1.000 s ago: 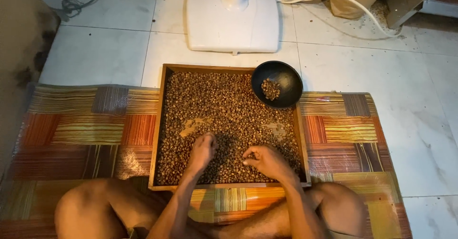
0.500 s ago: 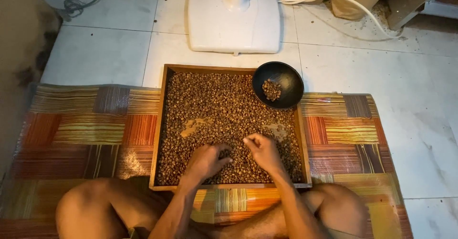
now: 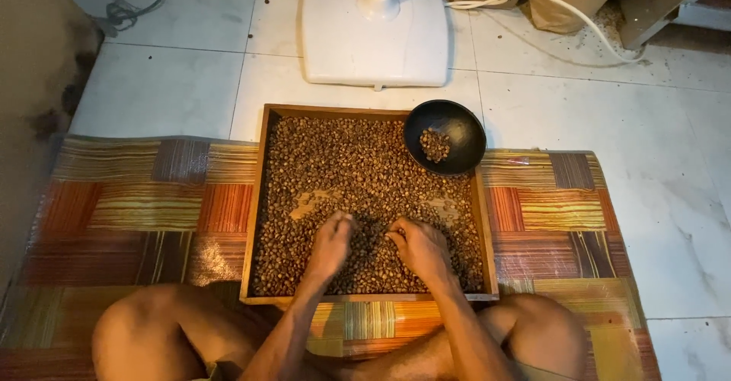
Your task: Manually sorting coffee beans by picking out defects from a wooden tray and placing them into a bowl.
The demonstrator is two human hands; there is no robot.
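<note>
White floor tiles (image 3: pixel 145 92) carry a striped woven mat (image 3: pixel 145 206), and on the mat sits a wooden tray (image 3: pixel 257 198) filled with brown beans (image 3: pixel 343 160). Left hand (image 3: pixel 329 245) rests palm-down on the beans in the near half, fingers loosely curled. Right hand (image 3: pixel 421 247) lies just beside it, fingertips pinched together on the beans (whether a bean is gripped, cannot tell). Black bowl (image 3: pixel 445 136) with a few beans sits on the tray's far right corner. White fan base (image 3: pixel 373 35) stands beyond.
</note>
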